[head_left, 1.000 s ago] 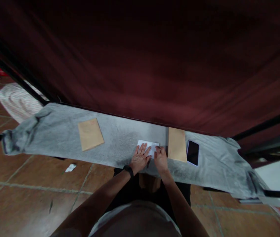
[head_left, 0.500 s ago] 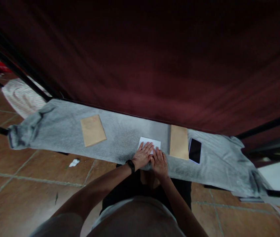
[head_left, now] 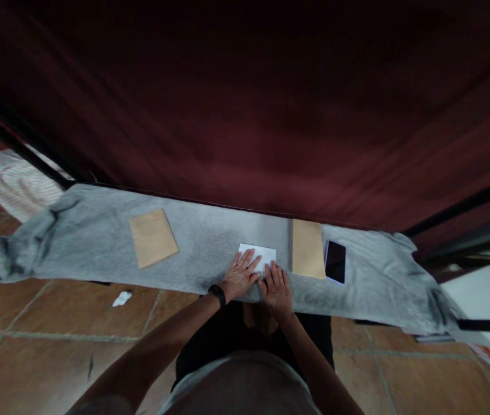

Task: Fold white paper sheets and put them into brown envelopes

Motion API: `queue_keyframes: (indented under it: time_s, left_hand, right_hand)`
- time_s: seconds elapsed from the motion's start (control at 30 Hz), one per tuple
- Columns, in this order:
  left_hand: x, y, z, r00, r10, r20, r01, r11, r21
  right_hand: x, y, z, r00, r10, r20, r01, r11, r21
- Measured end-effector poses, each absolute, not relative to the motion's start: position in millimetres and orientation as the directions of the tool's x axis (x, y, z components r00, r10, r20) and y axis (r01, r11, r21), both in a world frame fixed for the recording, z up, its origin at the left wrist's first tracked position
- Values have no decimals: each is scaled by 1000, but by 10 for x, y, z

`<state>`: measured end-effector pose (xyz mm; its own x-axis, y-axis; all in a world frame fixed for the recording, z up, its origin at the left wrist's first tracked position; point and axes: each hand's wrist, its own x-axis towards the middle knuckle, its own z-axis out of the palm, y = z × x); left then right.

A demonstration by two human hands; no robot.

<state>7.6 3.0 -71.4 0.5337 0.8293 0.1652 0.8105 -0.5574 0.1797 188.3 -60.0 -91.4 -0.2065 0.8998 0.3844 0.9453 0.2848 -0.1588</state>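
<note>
White paper (head_left: 259, 255), a small folded sheet, lies on the grey cloth (head_left: 210, 242) covering a long narrow table, and both of your hands press flat on its near edge. Your left hand (head_left: 238, 278), with a dark band (head_left: 217, 294) at the wrist, spreads its fingers (head_left: 245, 262) wide across the sheet's left half; nothing is gripped, the palm simply rests down. Your right hand (head_left: 276, 288) lies just beside it, fingers straight and together, tips touching the paper's lower right corner, holding nothing either.

No writing, brand or label can be read anywhere: the sheet looks blank, and the picture is too dim and soft for small print.

Just right of the white paper stands a brown envelope (head_left: 308, 248), lying flat and reaching up to the far edge of the cloth. Right of that, and nearly touching it, a dark phone (head_left: 335, 261) lies face up with its screen off. Well to the left of the white paper a second brown envelope (head_left: 153, 237) lies at a slight tilt.

Behind the white paper hangs a deep red curtain (head_left: 245, 115), filling the upper half of the view. Below the table runs a brown tiled floor (head_left: 46, 340), with a scrap of white litter (head_left: 122, 298) down to the left of the sheet. A striped fabric (head_left: 11, 181) lies far left, a pale board (head_left: 482, 297) far right.
</note>
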Motion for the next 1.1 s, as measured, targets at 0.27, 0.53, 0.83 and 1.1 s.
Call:
queue_keyframes:
  time_s: [0.27, 0.53, 0.83, 1.1]
  left_hand:
    - [-34, 109, -713, 357, 913, 197, 906, -390, 167]
    - [333, 145, -746, 456, 863, 217, 842, -498, 208]
    - [9, 172, -757, 401, 894, 197, 880, -436, 186]
    - [-76, 216, -757, 347, 920, 183, 898, -383, 219]
  right_hand:
    - [1888, -600, -925, -177, 906, 384, 950, 260, -176]
    - [1890, -608, -914, -162, 915, 369, 952, 244, -187]
    - [1697, -179, -795, -122, 947, 298, 933, 211, -290]
    - [1654, -4, -866, -114, 944, 311, 951, 195, -241]
